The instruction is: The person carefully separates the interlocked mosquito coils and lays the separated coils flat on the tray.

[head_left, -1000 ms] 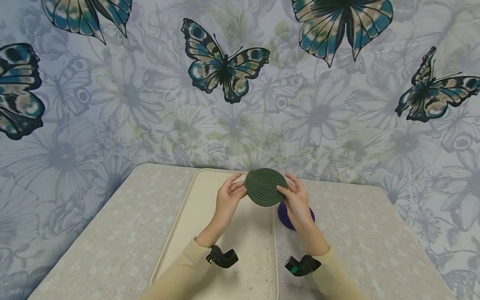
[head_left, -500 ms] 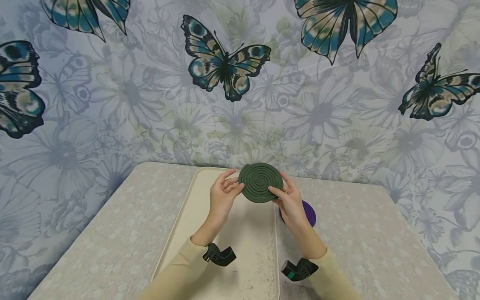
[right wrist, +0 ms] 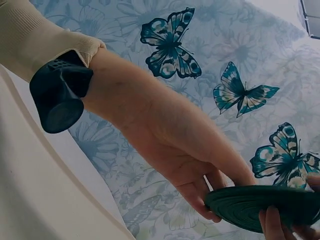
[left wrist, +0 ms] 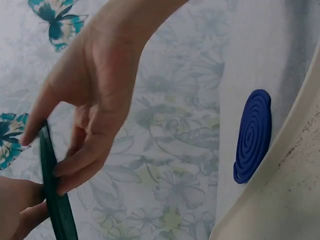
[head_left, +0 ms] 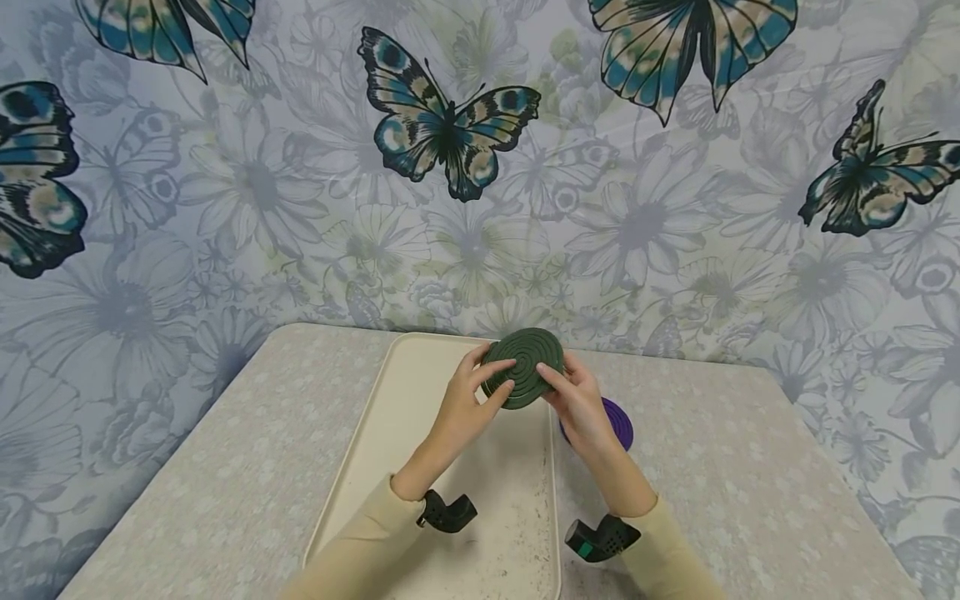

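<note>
A dark green disc [head_left: 527, 350], coiled in a spiral from a rope-like strand that looks like modelling clay, is held up above the tray, its spiral face tilted toward me. My right hand [head_left: 583, 415] pinches its right edge, thumb on the front and fingers behind. On the left side, my left hand [head_left: 463, 408] has its thumb and a finger on the spiral face, with other fingers behind the rim. Seen edge-on in the left wrist view, the disc [left wrist: 56, 200] lies between thumb and fingers. A purple coiled disc [head_left: 619, 425] lies on the table, partly hidden by my right hand.
A cream tray [head_left: 390, 408] with dark specks toward its near end lies lengthwise on the patterned tablecloth [head_left: 735, 467]. The purple disc sits just beyond its right rim. Behind the table hangs a butterfly-print cloth [head_left: 645, 275].
My left hand has shifted right, bringing its thumb and a finger further over the spiral face. The green disc moved slightly left and up, then tilted. My right hand keeps its pinch.
</note>
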Available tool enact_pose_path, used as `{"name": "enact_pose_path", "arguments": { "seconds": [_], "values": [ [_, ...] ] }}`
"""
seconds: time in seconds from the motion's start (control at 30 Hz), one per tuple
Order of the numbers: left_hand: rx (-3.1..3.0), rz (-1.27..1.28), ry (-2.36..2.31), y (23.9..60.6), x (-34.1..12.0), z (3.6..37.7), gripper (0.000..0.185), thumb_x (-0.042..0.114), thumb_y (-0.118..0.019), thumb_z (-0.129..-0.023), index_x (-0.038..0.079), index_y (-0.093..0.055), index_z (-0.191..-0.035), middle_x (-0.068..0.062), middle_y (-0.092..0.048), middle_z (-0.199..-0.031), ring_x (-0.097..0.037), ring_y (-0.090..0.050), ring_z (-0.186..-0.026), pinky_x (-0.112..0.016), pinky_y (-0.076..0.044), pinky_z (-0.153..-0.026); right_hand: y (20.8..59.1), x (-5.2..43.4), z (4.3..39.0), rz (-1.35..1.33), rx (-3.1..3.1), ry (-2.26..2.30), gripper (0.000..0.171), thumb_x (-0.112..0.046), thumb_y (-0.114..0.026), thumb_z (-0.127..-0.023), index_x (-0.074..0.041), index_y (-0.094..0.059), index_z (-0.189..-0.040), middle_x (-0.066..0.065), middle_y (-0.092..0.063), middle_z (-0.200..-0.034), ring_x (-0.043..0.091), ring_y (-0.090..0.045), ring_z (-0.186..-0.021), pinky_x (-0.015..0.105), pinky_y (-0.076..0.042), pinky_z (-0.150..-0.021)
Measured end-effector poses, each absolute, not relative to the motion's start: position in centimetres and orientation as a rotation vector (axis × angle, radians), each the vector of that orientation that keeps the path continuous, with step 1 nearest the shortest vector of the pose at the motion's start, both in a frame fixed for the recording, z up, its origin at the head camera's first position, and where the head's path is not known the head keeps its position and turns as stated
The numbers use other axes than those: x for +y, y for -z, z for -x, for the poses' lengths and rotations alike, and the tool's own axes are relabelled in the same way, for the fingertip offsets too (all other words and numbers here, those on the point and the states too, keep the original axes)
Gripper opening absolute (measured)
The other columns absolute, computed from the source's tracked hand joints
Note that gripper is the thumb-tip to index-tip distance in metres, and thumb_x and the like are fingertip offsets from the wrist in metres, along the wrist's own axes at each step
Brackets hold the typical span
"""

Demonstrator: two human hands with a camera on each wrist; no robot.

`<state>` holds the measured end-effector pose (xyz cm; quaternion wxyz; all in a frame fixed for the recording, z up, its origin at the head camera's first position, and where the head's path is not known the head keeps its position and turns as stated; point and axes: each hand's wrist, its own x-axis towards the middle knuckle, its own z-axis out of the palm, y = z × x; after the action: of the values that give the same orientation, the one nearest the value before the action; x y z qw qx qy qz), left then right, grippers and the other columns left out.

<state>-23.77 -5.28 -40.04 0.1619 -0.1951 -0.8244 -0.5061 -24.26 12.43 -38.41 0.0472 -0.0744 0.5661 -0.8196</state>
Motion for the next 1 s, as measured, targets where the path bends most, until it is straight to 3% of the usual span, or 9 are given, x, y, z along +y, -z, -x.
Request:
{"name": "enact_pose_path", "arguments": {
  "seconds": [0.17, 0.27, 0.5, 0.67, 0.8, 1.0],
  "values": [
    [-2.339, 0.511, 1.666, 39.9, -4.9, 23.5, 0.037, 0.024, -0.056, -0.096, 0.012, -0.058, -0.131, -0.021, -0.039, -0.145, -0.039, -0.041, -0.134, -0.052, -0.044, -0.103, 38.7, 12.3, 24.0, 0.478, 1.811, 2.419, 0.050, -0.017, -0.047, -0.100, 0.001, -0.032, -0.144, -0.007, -0.058, -0.119, 0.005, -0.060, -0.106, 0.024, -0.051, -0.093],
    [-2.334, 0.455, 1.844, 39.7, -4.9, 23.4, 0.040, 0.028, -0.053, -0.098, 0.015, -0.053, -0.136, -0.018, -0.043, -0.142, -0.037, -0.044, -0.131, -0.047, -0.047, -0.102, 39.0, 12.1, 24.0, 0.612, 1.927, 2.348, 0.055, -0.017, -0.049, -0.099, -0.002, -0.028, -0.147, -0.007, -0.055, -0.126, 0.007, -0.056, -0.115, 0.024, -0.049, -0.097],
    [-2.374, 0.399, 2.045, 39.3, -4.8, 23.2, 0.044, 0.034, -0.053, -0.098, 0.024, -0.047, -0.140, -0.008, -0.041, -0.145, -0.031, -0.042, -0.133, -0.050, -0.040, -0.106, 39.6, 11.5, 23.9, 0.743, 2.133, 2.315, 0.070, -0.002, -0.057, -0.092, -0.010, -0.021, -0.151, -0.005, -0.044, -0.134, 0.006, -0.047, -0.123, 0.019, -0.046, -0.099],
    [-2.379, 0.453, 2.037, 39.2, -4.8, 23.0, 0.045, 0.032, -0.051, -0.099, 0.022, -0.045, -0.142, -0.007, -0.036, -0.149, -0.029, -0.034, -0.138, -0.051, -0.035, -0.110, 39.8, 11.2, 23.6, 0.745, 2.150, 2.319, 0.073, -0.002, -0.057, -0.092, -0.012, -0.018, -0.153, -0.001, -0.039, -0.139, 0.005, -0.042, -0.126, 0.018, -0.047, -0.096],
    [-2.359, 0.490, 1.977, 39.0, -5.0, 22.9, 0.048, 0.031, -0.059, -0.094, 0.019, -0.048, -0.140, -0.007, -0.035, -0.149, -0.027, -0.033, -0.139, -0.052, -0.032, -0.111, 39.8, 11.1, 23.5, 0.744, 2.185, 2.291, 0.070, -0.004, -0.057, -0.093, -0.013, -0.020, -0.152, 0.007, -0.038, -0.143, 0.006, -0.041, -0.128, 0.017, -0.046, -0.097],
    [-2.365, 0.574, 1.779, 39.0, -5.1, 22.9, 0.064, 0.031, -0.075, -0.082, 0.014, -0.049, -0.138, -0.008, -0.040, -0.145, -0.026, -0.039, -0.134, -0.052, -0.038, -0.105, 39.7, 11.0, 23.4, 0.778, 2.181, 2.279, 0.061, -0.008, -0.053, -0.096, -0.010, -0.026, -0.150, 0.012, -0.040, -0.142, 0.007, -0.044, -0.127, 0.018, -0.046, -0.098]
  ]
}}
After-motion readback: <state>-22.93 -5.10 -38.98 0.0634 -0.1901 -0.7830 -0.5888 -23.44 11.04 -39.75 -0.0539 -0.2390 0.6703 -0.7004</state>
